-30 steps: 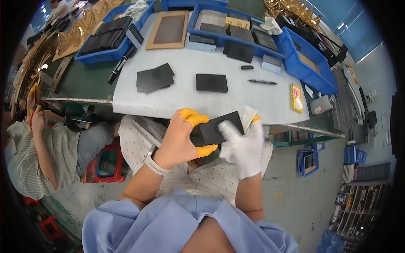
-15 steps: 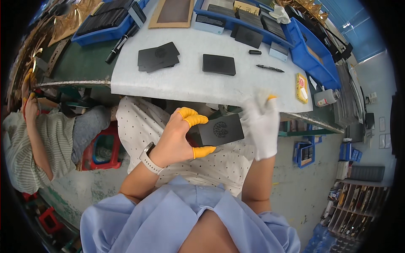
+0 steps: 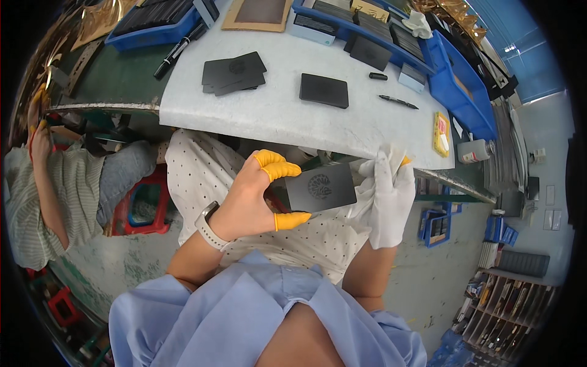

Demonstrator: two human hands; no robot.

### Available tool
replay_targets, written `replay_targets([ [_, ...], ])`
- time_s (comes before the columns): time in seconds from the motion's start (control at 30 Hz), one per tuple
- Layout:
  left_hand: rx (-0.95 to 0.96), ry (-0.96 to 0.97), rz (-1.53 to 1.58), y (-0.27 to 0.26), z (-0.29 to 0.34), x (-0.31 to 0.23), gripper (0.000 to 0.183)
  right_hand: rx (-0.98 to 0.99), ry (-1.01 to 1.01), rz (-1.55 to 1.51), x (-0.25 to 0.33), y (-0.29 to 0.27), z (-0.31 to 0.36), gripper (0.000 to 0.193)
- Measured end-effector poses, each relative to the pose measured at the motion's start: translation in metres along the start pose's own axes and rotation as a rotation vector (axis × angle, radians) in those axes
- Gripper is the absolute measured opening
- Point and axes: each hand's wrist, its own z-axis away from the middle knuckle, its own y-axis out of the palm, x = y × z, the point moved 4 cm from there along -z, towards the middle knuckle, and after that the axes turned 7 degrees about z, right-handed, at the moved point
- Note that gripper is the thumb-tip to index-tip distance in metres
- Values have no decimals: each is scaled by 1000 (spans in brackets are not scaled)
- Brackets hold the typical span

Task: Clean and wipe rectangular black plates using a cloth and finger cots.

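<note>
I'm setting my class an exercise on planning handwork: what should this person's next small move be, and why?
Probably a slight tilt of the black card to inspect its face. The left hand grips it at its left end, so the round emblem is uncovered, and the white-gloved right hand is beside the card rather than over it.

I count one visible black card [image 3: 333, 191] in my left hand [image 3: 244, 205]. On my table [image 3: 281, 125], I count one slim pen [image 3: 398, 101], one loose cap [image 3: 378, 76] and one yellow packet [image 3: 441, 133].
</note>
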Motion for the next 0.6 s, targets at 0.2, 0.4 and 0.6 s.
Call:
replay_targets([
  [0.2, -53, 15, -33, 1, 0, 4, 60, 95, -64, 22, 0, 17, 24, 33],
  [0.4, -45, 19, -19, 3, 1, 6, 75, 32, -40, -48, -6, 18, 19, 33],
  [0.6, -72, 24, 1, 0, 1, 6, 86, 51, -23, -17, -3, 23, 17, 35],
])
